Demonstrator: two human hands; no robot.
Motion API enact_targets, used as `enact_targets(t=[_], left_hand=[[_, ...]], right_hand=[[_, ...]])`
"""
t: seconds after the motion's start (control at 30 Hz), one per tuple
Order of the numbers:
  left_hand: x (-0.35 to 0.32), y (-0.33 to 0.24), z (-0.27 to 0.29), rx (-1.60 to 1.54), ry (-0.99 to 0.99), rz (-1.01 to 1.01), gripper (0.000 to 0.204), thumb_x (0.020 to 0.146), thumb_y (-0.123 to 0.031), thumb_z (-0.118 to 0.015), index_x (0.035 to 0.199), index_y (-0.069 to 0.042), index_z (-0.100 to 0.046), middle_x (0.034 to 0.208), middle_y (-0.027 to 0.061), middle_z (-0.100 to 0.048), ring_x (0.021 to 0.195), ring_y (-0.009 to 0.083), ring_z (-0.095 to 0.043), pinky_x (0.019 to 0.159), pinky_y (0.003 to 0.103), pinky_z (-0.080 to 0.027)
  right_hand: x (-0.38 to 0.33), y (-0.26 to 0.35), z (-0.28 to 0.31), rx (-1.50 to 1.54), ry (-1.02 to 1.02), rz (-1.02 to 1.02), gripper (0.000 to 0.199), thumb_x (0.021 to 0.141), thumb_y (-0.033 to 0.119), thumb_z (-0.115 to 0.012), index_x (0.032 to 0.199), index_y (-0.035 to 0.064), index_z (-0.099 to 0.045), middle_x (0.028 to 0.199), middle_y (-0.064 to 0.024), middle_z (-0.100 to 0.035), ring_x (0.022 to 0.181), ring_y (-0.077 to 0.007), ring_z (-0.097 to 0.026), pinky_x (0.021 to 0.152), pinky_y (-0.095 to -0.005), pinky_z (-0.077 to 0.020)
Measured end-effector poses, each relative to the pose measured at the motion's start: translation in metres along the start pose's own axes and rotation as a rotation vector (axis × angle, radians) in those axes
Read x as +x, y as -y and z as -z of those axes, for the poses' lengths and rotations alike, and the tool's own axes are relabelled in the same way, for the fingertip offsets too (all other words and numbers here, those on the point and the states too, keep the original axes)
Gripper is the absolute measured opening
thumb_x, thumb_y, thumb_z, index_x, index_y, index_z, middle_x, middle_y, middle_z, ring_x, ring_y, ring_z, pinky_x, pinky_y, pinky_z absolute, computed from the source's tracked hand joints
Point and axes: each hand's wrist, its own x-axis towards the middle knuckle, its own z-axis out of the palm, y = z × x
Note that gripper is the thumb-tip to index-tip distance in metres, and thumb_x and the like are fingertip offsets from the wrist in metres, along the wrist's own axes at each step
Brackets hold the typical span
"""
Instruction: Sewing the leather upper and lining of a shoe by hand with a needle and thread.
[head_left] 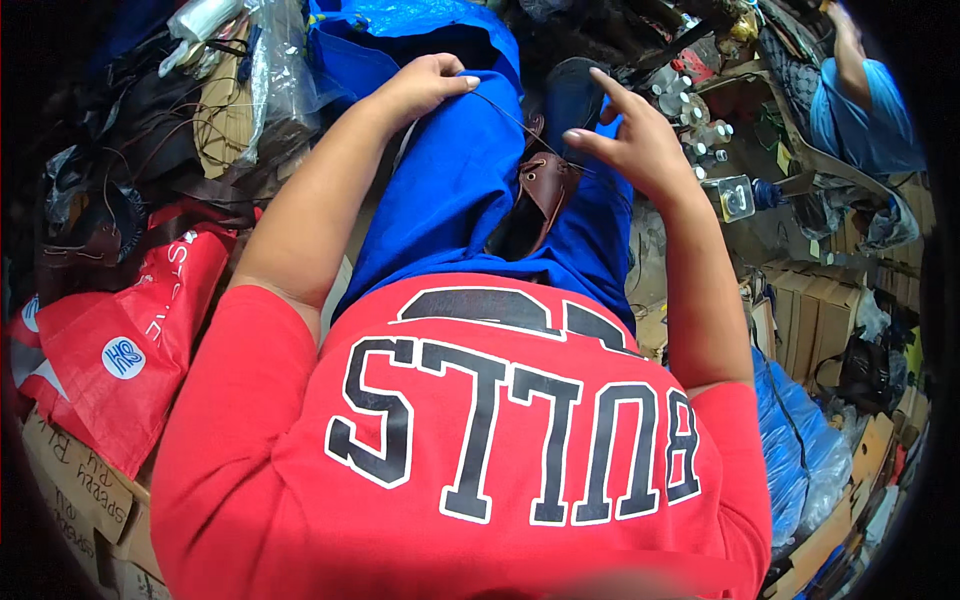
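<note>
A brown leather piece (545,187) with metal eyelets, looking like part of a shoe, sits between my knees. Above my left knee, my left hand (430,88) is closed, thumb and forefinger pinching a thin dark thread (503,112). That thread slants down to the right toward the leather. My right hand (635,140) hovers over my other knee, beyond the leather's right side. Its forefinger and thumb are stretched apart with nothing visible between them; the other fingers are partly hidden. Blue trousers (430,190) cover my legs.
A blue plastic sack (410,40) stands beyond my left knee. To my left lie a red bag (130,330) and a cardboard box (80,480). Clear bottles (705,130) and a jar (728,199) are on the right. Another person's arm (848,50) shows at the far right.
</note>
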Motion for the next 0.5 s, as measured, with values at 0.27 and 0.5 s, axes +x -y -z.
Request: enact_targets(t=[0.27,0.5], left_hand=[[-0.036,0.020,0.056,-0.030,-0.103,-0.046,0.032,0.077,-0.033,-0.074,0.073,-0.005,-0.058,0.064,0.0021,-0.055,0.059,0.0117,-0.048,0.056,0.029,-0.040],[-0.040,0.033,0.076,0.327,-0.409,-0.018,0.037,0.073,-0.038,-0.076,0.071,-0.005,-0.058,0.064,0.0071,-0.059,0.060,0.0176,-0.054,0.058,0.033,-0.044]], right_hand=[[0.020,-0.009,-0.003,-0.037,0.217,-0.215,0.074,0.067,0.049,-0.078,0.111,-0.0071,-0.059,0.093,-0.0185,-0.065,0.086,-0.0251,-0.063,0.076,-0.0341,-0.0486],[0.002,-0.005,-0.001,-0.032,0.215,-0.204,0.048,0.079,0.040,-0.070,0.069,-0.0052,-0.056,0.056,-0.0101,-0.046,0.054,-0.0147,-0.045,0.053,-0.0363,-0.0385]])
